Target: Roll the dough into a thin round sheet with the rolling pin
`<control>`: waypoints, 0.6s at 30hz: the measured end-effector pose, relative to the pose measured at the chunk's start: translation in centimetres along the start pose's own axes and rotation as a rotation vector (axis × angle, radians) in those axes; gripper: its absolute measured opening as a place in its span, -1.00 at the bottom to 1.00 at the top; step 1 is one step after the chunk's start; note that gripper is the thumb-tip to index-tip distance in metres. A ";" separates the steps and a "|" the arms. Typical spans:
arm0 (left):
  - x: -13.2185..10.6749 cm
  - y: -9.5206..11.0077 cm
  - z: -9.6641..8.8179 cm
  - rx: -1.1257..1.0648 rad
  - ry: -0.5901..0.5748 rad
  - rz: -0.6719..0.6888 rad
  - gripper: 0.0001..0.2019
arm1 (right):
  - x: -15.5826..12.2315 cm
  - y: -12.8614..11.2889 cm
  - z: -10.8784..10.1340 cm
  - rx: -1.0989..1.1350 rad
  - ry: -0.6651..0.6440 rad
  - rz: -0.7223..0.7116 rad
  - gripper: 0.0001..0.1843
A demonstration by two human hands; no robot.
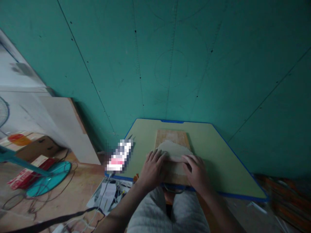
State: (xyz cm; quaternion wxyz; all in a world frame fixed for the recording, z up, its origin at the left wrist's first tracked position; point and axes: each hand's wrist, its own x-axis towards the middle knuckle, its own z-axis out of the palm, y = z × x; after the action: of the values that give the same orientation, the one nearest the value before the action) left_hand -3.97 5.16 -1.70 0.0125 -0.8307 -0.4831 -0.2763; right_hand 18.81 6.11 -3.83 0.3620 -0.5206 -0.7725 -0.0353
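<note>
A pale beige sheet, paper or thin card (175, 149), lies on a wooden board (172, 136) on a low green table with a blue rim (218, 152). My left hand (153, 169) rests flat on the sheet's near left part, fingers stretched forward. My right hand (197, 172) presses on its near right part, fingers together and pointing left across what looks like a fold. Neither hand grips anything.
A blurred-out object (119, 156) lies at the table's left edge. The green wall stands right behind the table. On the floor to the left are a teal fan base (48, 178), cables, a red box (23, 177), cardboard and scattered papers. My knees sit under the near edge.
</note>
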 end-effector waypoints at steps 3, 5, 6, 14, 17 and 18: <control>-0.7 -3.9 -2.5 -0.037 0.202 -0.137 -0.63 | -0.2 0.3 0.2 0.010 -0.013 0.018 -0.68; -1.5 -7.6 -5.2 0.020 0.340 -0.360 -0.69 | -0.2 0.5 0.4 0.017 -0.015 0.026 -0.68; -2.0 -9.6 -6.5 0.059 0.375 -0.496 -0.68 | -0.2 0.6 0.4 0.019 -0.014 0.025 -0.69; -5.3 -18.0 -8.7 0.047 -0.100 -1.000 -0.51 | -0.3 1.3 0.8 0.030 -0.004 0.021 -0.69; -5.1 -17.9 -7.6 0.022 -0.096 -0.995 -0.55 | -0.3 1.3 0.7 0.028 -0.011 0.022 -0.69; -5.0 -17.9 -7.4 0.017 -0.088 -0.992 -0.57 | -0.3 1.2 0.6 0.027 -0.010 0.025 -0.70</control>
State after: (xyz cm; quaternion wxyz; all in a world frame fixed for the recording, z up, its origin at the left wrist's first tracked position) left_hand -23.67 8.59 -2.15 -0.1341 -0.5114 -0.8224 -0.2099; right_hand 19.53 6.68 -4.85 0.3655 -0.5254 -0.7681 -0.0175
